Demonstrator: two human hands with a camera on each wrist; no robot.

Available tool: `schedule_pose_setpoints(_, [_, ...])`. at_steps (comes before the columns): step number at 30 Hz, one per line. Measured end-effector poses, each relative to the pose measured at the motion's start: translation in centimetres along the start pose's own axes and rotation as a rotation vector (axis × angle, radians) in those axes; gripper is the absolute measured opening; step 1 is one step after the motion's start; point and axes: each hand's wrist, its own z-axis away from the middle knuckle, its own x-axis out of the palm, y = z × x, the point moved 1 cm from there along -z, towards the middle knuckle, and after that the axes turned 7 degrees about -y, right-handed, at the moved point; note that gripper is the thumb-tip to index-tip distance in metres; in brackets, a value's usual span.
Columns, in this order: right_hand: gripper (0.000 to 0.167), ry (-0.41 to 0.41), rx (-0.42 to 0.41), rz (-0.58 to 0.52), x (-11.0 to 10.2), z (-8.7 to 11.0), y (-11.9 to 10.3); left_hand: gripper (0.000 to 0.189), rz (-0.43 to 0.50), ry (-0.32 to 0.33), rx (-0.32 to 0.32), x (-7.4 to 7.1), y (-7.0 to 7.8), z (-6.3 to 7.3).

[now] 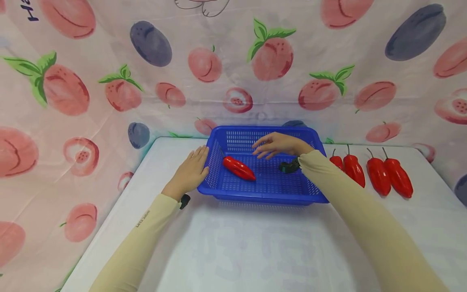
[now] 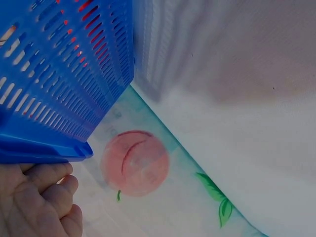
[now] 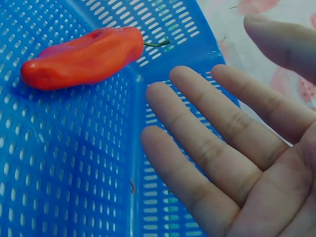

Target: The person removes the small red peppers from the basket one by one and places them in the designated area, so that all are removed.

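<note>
A blue perforated plastic basket (image 1: 270, 198) stands on the white table. Inside it, towards the left, lies one red chili pepper (image 1: 238, 168) with a thin green stem; the right wrist view shows the same pepper (image 3: 84, 59) on the basket floor. My right hand (image 1: 279, 144) hovers over the basket with spread, fairly straight fingers (image 3: 182, 148), apart from the pepper and holding nothing. Against the basket's left rim rests my left hand (image 1: 191, 168), its fingers extended along the edge. In the left wrist view those fingers (image 2: 54, 182) touch the underside of the rim.
Several red peppers (image 1: 379, 176) lie on the table to the right of the basket, one partly hidden by the right sleeve. A fruit-printed cloth (image 1: 237, 61) hangs behind and to the left. White table surface (image 1: 255, 247) stretches in front of the basket.
</note>
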Motion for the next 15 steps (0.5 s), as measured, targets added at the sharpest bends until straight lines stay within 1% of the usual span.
schedule_pose_setpoints(4, [0.049,0.012,0.024,-0.018,0.1,-1.0,0.1,0.063,0.006,-0.001,0.001,0.0,0.1,0.0])
schedule_pose_setpoints(9, [0.048,0.036,0.073,-0.063,0.2,-2.1,0.2,0.062,0.002,0.008,0.008,0.0,0.1,0.0])
schedule_pose_setpoints(15, [0.049,0.058,0.103,-0.097,0.4,-3.5,0.4,0.062,-0.002,0.008,0.005,0.0,-0.1,0.0])
